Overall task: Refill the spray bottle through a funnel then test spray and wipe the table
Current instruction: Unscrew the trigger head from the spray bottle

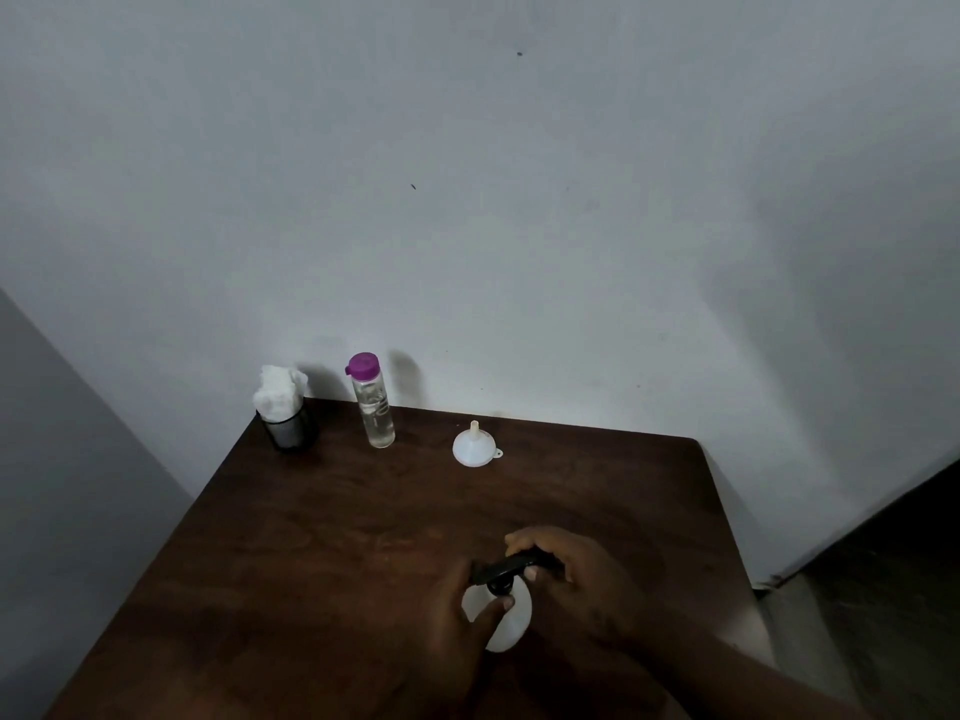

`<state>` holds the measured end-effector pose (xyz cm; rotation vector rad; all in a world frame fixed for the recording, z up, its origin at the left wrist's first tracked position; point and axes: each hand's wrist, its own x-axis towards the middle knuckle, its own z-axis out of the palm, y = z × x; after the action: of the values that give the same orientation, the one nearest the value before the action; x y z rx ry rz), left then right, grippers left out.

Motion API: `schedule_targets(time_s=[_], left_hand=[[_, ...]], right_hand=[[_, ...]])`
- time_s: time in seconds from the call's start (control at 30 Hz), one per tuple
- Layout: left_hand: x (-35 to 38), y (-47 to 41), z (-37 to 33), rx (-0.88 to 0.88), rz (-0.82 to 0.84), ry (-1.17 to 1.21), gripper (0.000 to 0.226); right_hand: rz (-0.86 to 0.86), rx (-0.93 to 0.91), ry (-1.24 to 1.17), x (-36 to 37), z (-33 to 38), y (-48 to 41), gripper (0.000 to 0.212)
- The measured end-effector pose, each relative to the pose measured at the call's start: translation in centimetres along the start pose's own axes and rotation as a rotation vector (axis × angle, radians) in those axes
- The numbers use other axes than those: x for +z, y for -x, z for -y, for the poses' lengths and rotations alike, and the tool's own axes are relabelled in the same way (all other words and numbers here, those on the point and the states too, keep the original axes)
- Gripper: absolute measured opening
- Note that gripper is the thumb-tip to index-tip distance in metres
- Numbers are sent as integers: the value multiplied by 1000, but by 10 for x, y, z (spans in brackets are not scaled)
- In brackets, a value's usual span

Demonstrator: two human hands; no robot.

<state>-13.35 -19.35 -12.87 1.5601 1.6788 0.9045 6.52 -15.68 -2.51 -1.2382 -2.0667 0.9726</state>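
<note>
A white spray bottle with a black trigger head stands near the front of the dark wooden table. My left hand wraps the bottle's body. My right hand grips the black spray head from the right. A white funnel lies mouth-down, spout up, at the back middle. A clear water bottle with a purple cap stands left of it. White cloth is stuffed in a black mesh cup at the back left corner.
A pale wall rises directly behind the table. The table's right edge drops off to a dark floor, and another wall flanks its left side.
</note>
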Motion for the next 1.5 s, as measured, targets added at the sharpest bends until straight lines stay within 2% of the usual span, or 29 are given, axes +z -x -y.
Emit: schedule_targets(time_s=[0.1,0.2,0.27,0.3,0.37,0.4,0.47,0.53,0.7,0.9,1.13,1.3,1.5], left_hand=[[1,1,-3,-39,-15,71,59],[0,2,-12,-53,4,44,60],[-5,4,-19,-63,34,14,40],[-8,5,-21,-61,40,9,32],[-9,6,-17,-48,40,0,33],[-9,7,-15,-48,44,3,37],[-11,7,-14,-39,50,3,42],[-16,7,-19,-25,95,21,32],[-19,7,-22,-46,78,25,25],[-15,6,-20,-106,86,16,42],[-16,6,-24,-115,79,32,25],[-17,7,-28,-88,67,76,22],[-15,8,-28,-99,89,37,33]], right_hand=[[-3,20,-55,-1,-4,2,29],[-61,78,-84,4,-1,12,44],[-303,138,-28,19,-1,23,49],[-466,181,46,30,-2,28,44],[-670,335,103,49,2,39,32],[-674,394,53,58,6,44,29],[-546,448,-127,76,14,50,24],[-486,441,-238,89,21,48,25],[-568,528,-391,105,21,27,31],[-673,561,-364,113,18,20,29],[-673,497,-254,117,19,22,27],[-599,465,-135,121,10,23,29],[-446,435,-328,105,5,26,28]])
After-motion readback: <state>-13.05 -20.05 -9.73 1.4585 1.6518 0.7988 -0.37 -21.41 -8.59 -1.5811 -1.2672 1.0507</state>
